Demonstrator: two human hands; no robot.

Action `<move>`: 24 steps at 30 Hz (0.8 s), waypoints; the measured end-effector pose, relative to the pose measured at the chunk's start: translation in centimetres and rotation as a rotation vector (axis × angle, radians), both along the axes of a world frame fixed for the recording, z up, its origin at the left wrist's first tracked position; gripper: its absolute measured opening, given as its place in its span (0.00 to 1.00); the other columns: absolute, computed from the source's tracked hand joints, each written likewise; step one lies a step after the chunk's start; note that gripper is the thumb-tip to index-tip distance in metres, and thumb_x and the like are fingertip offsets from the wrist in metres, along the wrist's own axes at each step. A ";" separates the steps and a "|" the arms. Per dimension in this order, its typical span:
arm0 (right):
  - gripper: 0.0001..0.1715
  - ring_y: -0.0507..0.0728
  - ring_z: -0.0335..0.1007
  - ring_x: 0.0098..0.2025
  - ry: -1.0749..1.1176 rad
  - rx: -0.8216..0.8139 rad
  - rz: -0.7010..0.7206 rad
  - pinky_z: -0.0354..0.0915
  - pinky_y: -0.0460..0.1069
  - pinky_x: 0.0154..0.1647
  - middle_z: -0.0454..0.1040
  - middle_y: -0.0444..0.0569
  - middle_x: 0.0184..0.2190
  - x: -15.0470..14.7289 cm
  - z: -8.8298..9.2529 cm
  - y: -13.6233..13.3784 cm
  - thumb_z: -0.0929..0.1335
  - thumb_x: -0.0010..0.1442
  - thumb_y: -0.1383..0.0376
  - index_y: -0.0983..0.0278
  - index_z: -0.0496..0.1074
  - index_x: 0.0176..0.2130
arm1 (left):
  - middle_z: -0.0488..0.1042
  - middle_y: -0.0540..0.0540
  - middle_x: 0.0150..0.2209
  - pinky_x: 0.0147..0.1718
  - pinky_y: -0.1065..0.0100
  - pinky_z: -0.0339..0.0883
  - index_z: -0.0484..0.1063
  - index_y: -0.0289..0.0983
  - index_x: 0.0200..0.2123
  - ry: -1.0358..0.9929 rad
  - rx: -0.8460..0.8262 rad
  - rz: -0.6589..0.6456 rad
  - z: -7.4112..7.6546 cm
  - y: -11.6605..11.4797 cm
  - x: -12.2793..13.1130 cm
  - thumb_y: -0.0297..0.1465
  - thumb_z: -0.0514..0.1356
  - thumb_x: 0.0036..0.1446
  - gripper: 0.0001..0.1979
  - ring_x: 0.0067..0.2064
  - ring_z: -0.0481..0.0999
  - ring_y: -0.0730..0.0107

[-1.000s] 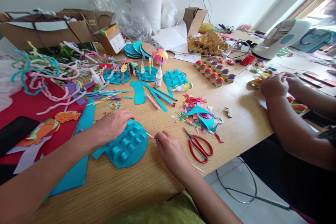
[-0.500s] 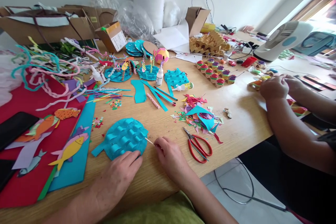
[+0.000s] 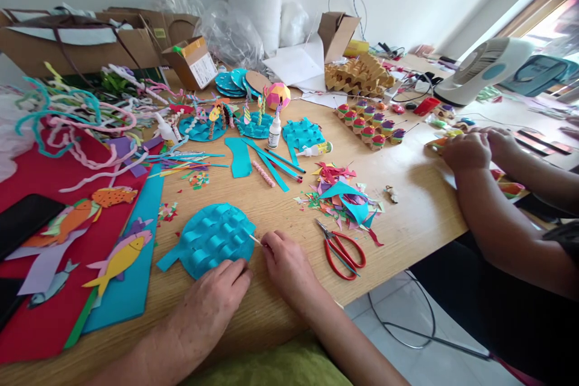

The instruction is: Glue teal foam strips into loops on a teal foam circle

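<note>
A round blue disc of woven paper strips (image 3: pixel 205 238) lies on the table in front of me, with one strip sticking out at its lower left. My left hand (image 3: pixel 217 295) is closed at the disc's near right rim, fingers together; its thumb is hidden. Just right of the disc, my right hand (image 3: pixel 287 265) is closed in a pinch on a thin pale stick (image 3: pixel 256 240). The stick's tip lies over the disc's right edge. Red-handled scissors (image 3: pixel 341 250) rest to the right of my right hand.
Paper scraps (image 3: pixel 348 199) are heaped beyond the scissors. A glue bottle (image 3: pixel 274 131) stands behind blue strips (image 3: pixel 271 166). Paper fish (image 3: pixel 124 253) lie on coloured sheets at left. A co-worker's hands (image 3: pixel 473 148) are at the right, near a painted egg carton (image 3: pixel 368 123).
The stick's tip has moved slightly up and left, further over the disc's edge, and my right hand has shifted a little with it. My left hand has slid slightly right along the rim.
</note>
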State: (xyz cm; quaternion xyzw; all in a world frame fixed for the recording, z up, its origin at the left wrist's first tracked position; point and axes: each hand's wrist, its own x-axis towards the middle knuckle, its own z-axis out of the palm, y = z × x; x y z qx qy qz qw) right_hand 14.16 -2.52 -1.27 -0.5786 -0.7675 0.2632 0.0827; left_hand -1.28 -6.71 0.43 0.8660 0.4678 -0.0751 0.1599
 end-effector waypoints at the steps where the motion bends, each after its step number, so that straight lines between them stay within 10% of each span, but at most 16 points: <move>1: 0.10 0.53 0.68 0.33 0.002 0.001 -0.004 0.56 0.44 0.30 0.73 0.49 0.32 -0.1 0.0 0.0 0.61 0.59 0.73 0.65 0.70 0.34 | 0.73 0.42 0.47 0.45 0.60 0.70 0.70 0.35 0.45 0.003 -0.003 0.000 0.0 0.0 0.0 0.14 0.51 0.51 0.21 0.46 0.73 0.60; 15: 0.10 0.53 0.68 0.35 0.050 0.014 -0.040 0.57 0.44 0.33 0.72 0.49 0.34 -0.2 -0.2 -0.2 0.60 0.60 0.72 0.64 0.69 0.36 | 0.73 0.44 0.44 0.43 0.63 0.70 0.71 0.38 0.41 -0.128 0.116 -0.022 -1.2 -0.2 -1.0 0.17 0.49 0.52 0.19 0.42 0.73 0.63; 24: 0.13 0.52 0.68 0.34 0.004 -0.033 -0.034 0.56 0.44 0.32 0.71 0.49 0.32 -0.3 0.3 0.0 0.59 0.63 0.68 0.65 0.71 0.32 | 0.74 0.45 0.39 0.44 0.63 0.65 0.73 0.37 0.38 -0.172 0.219 -0.124 2.2 7.8 -2.5 0.22 0.49 0.57 0.13 0.43 0.69 0.63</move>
